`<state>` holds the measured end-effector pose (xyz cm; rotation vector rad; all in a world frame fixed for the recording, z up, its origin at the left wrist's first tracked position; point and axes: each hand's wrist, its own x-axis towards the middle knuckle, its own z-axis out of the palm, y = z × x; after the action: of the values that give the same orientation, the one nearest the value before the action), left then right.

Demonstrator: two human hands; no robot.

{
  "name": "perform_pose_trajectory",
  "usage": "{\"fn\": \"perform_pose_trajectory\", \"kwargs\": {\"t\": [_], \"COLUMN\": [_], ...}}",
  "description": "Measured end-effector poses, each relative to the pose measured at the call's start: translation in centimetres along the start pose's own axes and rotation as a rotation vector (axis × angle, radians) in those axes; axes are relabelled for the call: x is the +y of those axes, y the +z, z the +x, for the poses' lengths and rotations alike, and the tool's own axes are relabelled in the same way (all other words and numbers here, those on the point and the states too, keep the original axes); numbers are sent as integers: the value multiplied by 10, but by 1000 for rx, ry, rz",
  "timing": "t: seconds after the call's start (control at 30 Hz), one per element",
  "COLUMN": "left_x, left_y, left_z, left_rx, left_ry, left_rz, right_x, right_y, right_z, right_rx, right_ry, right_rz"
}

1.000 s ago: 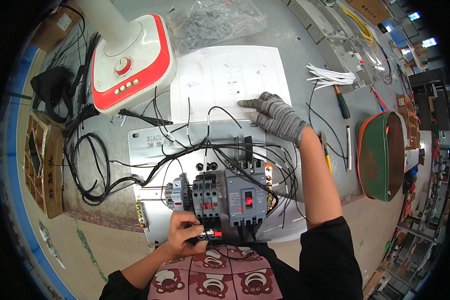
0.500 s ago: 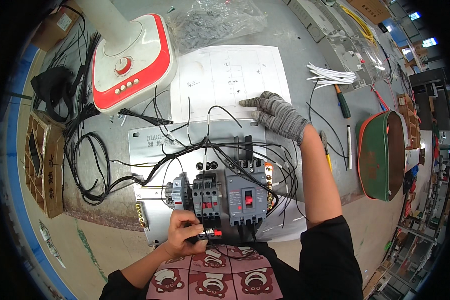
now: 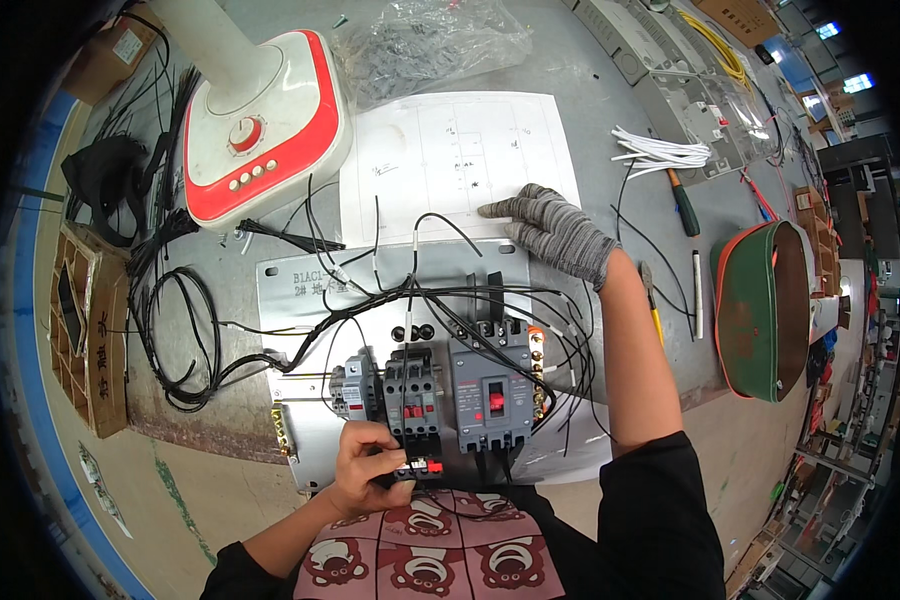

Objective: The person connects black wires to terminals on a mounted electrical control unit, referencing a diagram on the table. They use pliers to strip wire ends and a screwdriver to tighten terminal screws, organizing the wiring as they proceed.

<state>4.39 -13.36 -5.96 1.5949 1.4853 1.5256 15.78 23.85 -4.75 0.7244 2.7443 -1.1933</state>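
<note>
— What is around the hands on the bench?

— The left hand is bare and closes its fingers around a small black part with red at the near edge of the metal mounting plate. I think it is a relay block, but the fingers cover most of it. Just behind it stand a row of grey breakers and contactors, and many black wires cross over them.

— And the other hand?

— The right hand wears a grey knit glove. It lies flat with the fingers stretched, holding nothing, and one fingertip touches the white wiring diagram sheet behind the plate.

— What stands in the way?

— The loose wires loop between both hands. A white and red fan base stands at the left, partly on the sheet's side.

— Any containers?

— A green oval bag with orange rim at the right; its inside is not visible. A cardboard tray with compartments at the left holds a dark flat thing. A clear plastic bag at the back holds small dark pieces.
</note>
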Motion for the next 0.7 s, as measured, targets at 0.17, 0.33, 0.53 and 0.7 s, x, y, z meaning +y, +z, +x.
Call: {"fn": "perform_pose_trajectory", "kwargs": {"t": [0.17,0.33,0.53,0.7], "left_x": [0,-1,0,-1], "left_y": [1,2,0,2], "left_z": [0,-2,-2,-3], "left_rx": [11,19,4,29], "left_ry": [-1,-2,-10,-12], "left_rz": [-18,-5,4,9], "right_x": [0,1,6,3], "right_y": [0,3,8,6], "right_z": [0,1,2,6], "right_rx": [6,51,77,25], "right_ry": [3,-16,-30,33], "right_rz": [-5,2,-48,-53]}}
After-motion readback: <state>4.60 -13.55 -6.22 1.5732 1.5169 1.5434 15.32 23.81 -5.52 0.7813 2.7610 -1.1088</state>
